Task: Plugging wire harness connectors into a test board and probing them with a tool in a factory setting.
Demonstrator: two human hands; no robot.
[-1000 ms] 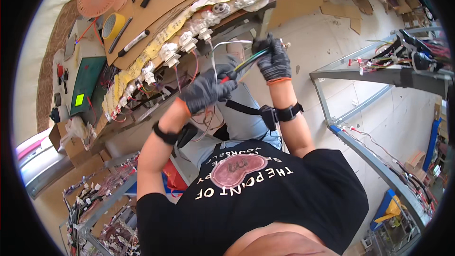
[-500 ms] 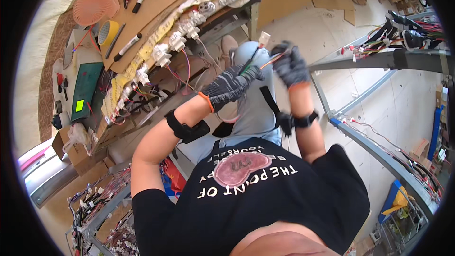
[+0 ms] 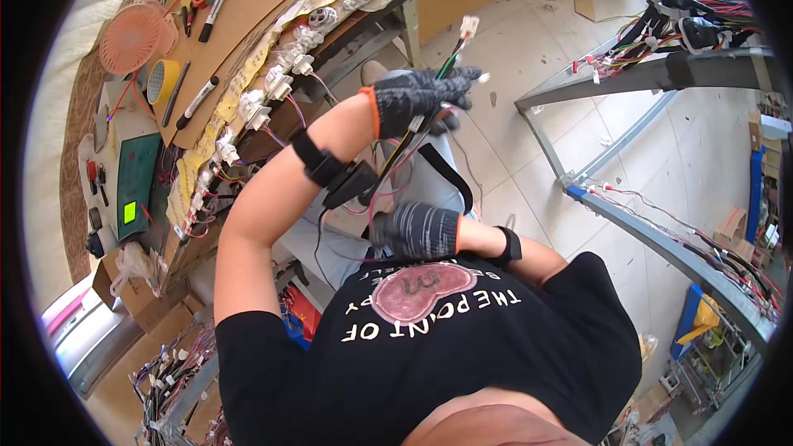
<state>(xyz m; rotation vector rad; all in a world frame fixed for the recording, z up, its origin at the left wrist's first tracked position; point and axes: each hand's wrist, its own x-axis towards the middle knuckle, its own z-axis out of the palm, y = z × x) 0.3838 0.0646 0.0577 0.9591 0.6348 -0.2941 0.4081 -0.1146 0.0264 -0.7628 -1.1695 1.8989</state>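
Left hand (image 3: 417, 99), gloved, raised at upper centre of frame, clamped on wire harness (image 3: 396, 153) just below its white connectors (image 3: 468, 27). Harness long axis running diagonally down-left to right hand (image 3: 417, 230), closed around lower end near chest. Counter (image 3: 239, 41) with connectors at upper left, well apart.

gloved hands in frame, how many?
2. The left hand is raised out in front, gripping a wire bundle with a white connector at its top. The right hand is low, close to the chest, holding the same wires further down.
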